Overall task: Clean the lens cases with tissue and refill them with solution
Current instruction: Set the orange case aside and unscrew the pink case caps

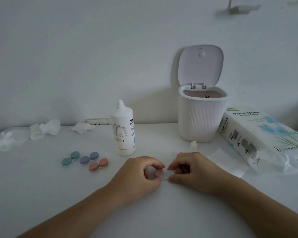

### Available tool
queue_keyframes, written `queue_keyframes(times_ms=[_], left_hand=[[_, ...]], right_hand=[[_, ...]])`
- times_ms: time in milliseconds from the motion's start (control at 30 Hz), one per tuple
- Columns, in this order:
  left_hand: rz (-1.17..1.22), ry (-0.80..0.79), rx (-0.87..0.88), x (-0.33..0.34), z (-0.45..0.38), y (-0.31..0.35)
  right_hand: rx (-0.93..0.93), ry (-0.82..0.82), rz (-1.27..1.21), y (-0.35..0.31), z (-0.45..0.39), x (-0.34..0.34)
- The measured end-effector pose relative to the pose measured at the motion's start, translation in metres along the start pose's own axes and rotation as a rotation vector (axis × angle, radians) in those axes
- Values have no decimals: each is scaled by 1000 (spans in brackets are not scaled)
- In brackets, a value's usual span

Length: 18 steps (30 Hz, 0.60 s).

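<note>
Both hands meet low at the table's centre over a pale lens case point(164, 174): the left hand point(138, 175) curls its thumb and fingers around the pinkish cap on the case's left well, and the right hand point(190, 170) pinches the whitish right end between thumb and forefinger, the case resting on or just above the white table point(58, 194). From the hands, at about nine to ten o'clock, a row of used tissues lies along the wall: a crumpled tissue point(4, 141) at the far left edge, a second wad point(45, 129) beside it, and a smaller one point(82, 127) further right. Nearer, at about ten o'clock, three closed lens cases cluster together: a green case point(70, 158), a purple case point(89, 158) just beside it, and an orange case point(98, 164) close against the purple one. At eleven o'clock stands the solution bottle point(123, 131), upright, its cap off. At one o'clock sits a ribbed white desktop bin point(201, 117) with its lid raised against the wall, and a small white bottle cap point(193, 144) lies in front of it. At two to three o'clock a flat tissue sheet point(229, 162) lies on the table just beside a tissue paper pack point(265, 140) lying on its side.
</note>
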<state>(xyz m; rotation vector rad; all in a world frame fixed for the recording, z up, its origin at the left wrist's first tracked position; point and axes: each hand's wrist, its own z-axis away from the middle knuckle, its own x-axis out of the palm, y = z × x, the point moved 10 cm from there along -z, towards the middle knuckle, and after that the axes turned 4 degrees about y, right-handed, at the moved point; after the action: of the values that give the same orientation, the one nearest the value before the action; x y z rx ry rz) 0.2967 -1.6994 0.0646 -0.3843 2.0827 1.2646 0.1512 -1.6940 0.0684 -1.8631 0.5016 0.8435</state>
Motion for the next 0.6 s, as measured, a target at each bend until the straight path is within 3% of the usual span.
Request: queue_keyframes(times_ms=[100, 333, 533, 600], left_hand=[[-121, 50, 43, -3, -1, 6], [-132, -28, 82, -1, -3, 10], [-375, -20, 172, -1, -8, 20], [-343, -77, 176, 4, -10, 22]], right_hand=[[0, 8, 4, 1, -1, 0], [-19, -10, 40, 2, -2, 2], [-4, -8, 35, 2, -2, 1], [-4, -11, 30, 2, -2, 2]])
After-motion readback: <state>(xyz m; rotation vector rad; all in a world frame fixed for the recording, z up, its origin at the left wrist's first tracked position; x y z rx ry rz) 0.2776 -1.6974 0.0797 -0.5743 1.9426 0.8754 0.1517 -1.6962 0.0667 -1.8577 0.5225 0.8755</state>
